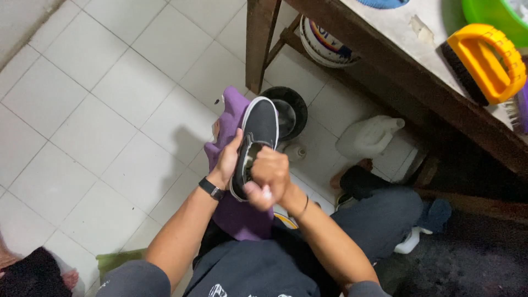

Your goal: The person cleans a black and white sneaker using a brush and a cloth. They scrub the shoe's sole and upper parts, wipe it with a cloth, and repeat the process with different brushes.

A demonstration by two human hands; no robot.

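A black slip-on shoe (258,129) with a white sole rim is held up over a purple cloth (236,214) that drapes across my lap. My left hand (226,162) grips the shoe from its left side, a dark band on that wrist. My right hand (268,177) is closed in a fist at the shoe's opening, with a small white thing pinched in its fingers; what it is cannot be told.
A wooden table (385,52) stands at the right, bearing a yellow scrub brush (487,60) and a green tub (495,14). Below it sit a white jug (368,137), a black round bowl (291,110) and a white bucket (324,47). White floor tiles spread left.
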